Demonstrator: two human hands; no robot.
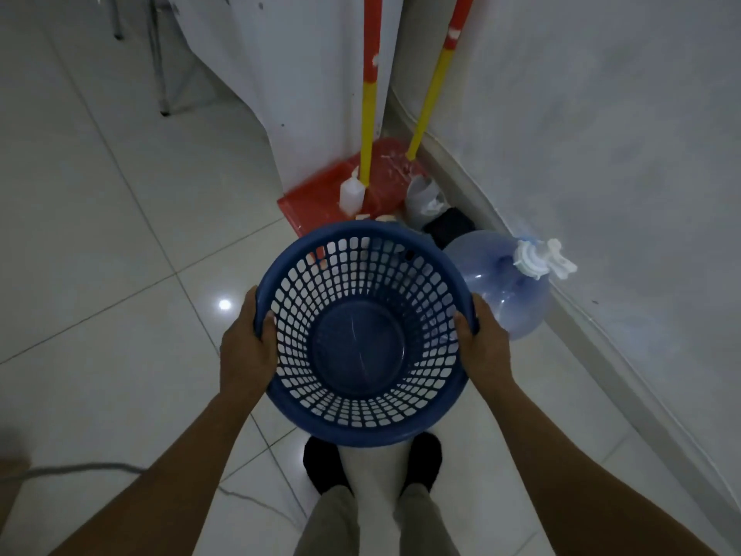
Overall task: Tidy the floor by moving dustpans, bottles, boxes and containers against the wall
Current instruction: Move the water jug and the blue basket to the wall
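Both hands (248,347) grip a blue basket (363,419) beside a water jug (501,282).

Upright blue slotted basket (333,395) near clear blue water bottle (507,302).

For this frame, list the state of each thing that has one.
Round blue plastic lattice basket: empty, upright, held above the floor.
Left hand: grips the basket's rim.
Right hand: grips the opposite rim.
Large clear blue water jug: on the floor by the wall, white tap cap fitted.
Red dustpans with yellow-and-red handles: standing in the corner.
Small white plastic bottle: upright by the dustpans.
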